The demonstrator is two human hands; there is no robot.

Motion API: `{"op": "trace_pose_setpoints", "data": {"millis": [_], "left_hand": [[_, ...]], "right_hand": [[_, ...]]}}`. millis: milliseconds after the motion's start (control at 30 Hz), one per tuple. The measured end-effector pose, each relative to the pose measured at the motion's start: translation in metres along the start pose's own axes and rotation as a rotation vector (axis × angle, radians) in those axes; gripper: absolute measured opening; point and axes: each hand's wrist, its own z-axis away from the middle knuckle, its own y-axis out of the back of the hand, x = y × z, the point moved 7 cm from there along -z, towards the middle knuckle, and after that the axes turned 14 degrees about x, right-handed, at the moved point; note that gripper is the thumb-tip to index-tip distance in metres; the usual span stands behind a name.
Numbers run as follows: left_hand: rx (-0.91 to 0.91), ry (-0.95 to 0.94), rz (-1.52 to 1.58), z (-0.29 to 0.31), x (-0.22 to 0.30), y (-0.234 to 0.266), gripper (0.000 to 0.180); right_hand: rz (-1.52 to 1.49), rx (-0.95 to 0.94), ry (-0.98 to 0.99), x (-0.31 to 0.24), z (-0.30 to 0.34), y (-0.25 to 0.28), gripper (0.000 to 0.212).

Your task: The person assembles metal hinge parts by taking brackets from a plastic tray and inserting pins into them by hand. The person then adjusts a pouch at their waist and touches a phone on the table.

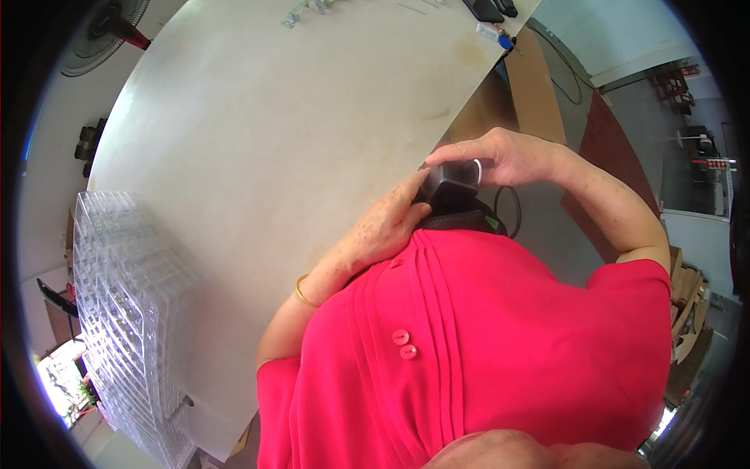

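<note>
Close against my waist, at the table's edge, is a black box-shaped device (pixel 451 184) with a dark pouch or strap (pixel 457 221) below it. My left hand (pixel 391 223) is closed along the device's left side, fingers pointing up and thumb near the pouch. From the right, my right hand (pixel 504 156) grips its top and right side, the index finger stretched over the top edge. A small white curved piece (pixel 479 171) shows between that hand and the device; its kind is unclear. A black cable (pixel 516 213) loops down beside the pouch.
On the pale table (pixel 297 141), a tall stack of clear plastic trays (pixel 133 313) stands at the left. Small clear pieces (pixel 305 11) and dark objects (pixel 486 9) lie along the far side. Past the right edge stands an open cardboard box (pixel 533 90); a fan (pixel 101 27) is far left.
</note>
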Motion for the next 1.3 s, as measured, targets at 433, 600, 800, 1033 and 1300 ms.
{"op": "trace_pose_setpoints", "data": {"millis": [433,600,800,1033,1300], "left_hand": [[0.004,0.018,0.040,-0.001,-0.005,-0.001,0.051],[0.008,-0.002,0.042,-0.002,-0.002,0.000,0.052],[0.039,-0.023,0.026,-0.002,-0.007,-0.001,0.052],[0.027,0.010,0.027,-0.002,-0.010,-0.001,0.051],[0.000,0.038,0.142,-0.003,-0.016,-0.004,0.050]], "right_hand": [[-0.004,-0.021,-0.058,0.000,-0.002,0.000,0.062],[-0.029,-0.016,-0.033,-0.004,-0.002,0.001,0.064],[-0.056,0.006,0.039,-0.009,-0.002,0.001,0.066],[-0.011,0.022,0.041,-0.008,0.001,0.000,0.067],[-0.079,0.078,0.042,-0.001,0.005,-0.004,0.069]]}}
